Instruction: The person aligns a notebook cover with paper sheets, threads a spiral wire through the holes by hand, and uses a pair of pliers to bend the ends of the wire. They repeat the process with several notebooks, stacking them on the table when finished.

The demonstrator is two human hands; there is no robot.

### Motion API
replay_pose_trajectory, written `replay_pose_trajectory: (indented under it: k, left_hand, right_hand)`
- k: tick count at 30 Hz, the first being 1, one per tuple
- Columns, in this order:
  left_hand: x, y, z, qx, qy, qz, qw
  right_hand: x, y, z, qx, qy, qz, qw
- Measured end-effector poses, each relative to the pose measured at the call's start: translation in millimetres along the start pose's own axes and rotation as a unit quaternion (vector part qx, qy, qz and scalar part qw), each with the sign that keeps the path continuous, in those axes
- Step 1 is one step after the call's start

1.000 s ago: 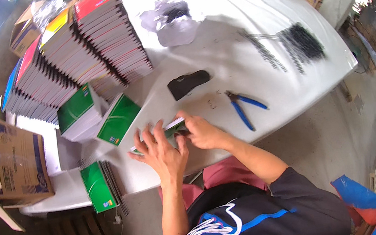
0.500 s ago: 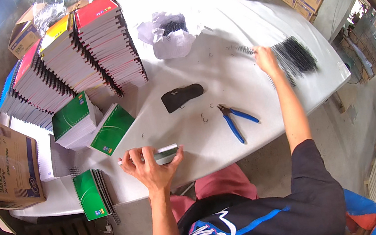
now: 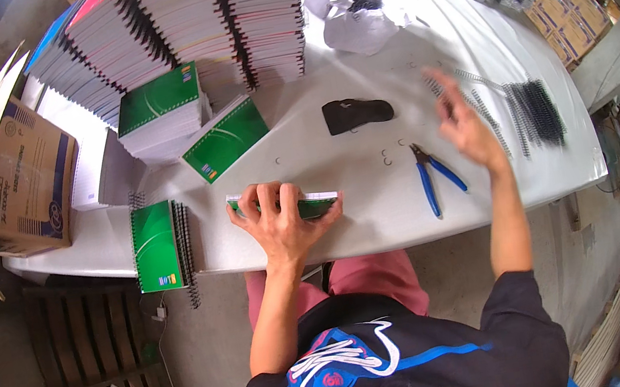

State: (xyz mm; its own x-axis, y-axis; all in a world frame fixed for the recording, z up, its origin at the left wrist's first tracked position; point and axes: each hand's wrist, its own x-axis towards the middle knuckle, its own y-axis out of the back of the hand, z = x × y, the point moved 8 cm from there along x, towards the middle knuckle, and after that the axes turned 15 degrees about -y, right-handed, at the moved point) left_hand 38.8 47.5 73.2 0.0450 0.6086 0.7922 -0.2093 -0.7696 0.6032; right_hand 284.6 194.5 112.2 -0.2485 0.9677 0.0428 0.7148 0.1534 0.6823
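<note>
My left hand (image 3: 279, 218) grips a small green notebook (image 3: 319, 207) near the table's front edge, holding it up on its long side with the white page edges uppermost. Its fingers wrap over the top and the thumb presses the right end. Out to the right, my right hand (image 3: 468, 128) is raised over the table, slightly blurred, with a dark spiral binding coil (image 3: 434, 83) at its fingertips. Beyond that hand lies a pile of black coils (image 3: 535, 114). Blue-handled cutting pliers (image 3: 436, 178) rest between my hands, and a black pouch-like piece (image 3: 357, 115) lies farther back.
Tall stacks of spiral notebooks (image 3: 266, 26) stand at the back left. Green-covered page blocks (image 3: 159, 104) sit before them. Bound green notebooks (image 3: 156, 246) lie at the front left edge, beside an open carton (image 3: 20, 178). Crumpled white wrapping (image 3: 357, 28) stands at the back.
My right hand has come away from the coil pile, leftward and nearer to me, with a coil at its fingers. My left hand still grips the notebook. The view has shifted.
</note>
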Motion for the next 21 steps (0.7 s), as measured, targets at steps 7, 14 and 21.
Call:
replay_pose_trajectory:
  k: [7,14,21]
  left_hand:
    - [-11.4,-7.3,-7.9,-0.004,0.036,-0.025,0.999]
    - [-13.9,-8.2,-7.4,-0.005,0.051,-0.014,0.999]
    - [-12.8,-9.9,-6.5,-0.008,0.068,-0.044,0.997]
  right_hand:
    - [-48.1,-103.7,-46.4,0.123,0.058,-0.127,0.983]
    - [-46.6,-105.0,-55.6,0.094,0.101,-0.08,0.987]
    - [-46.9,-123.7,-57.6,0.148,0.08,-0.228,0.959]
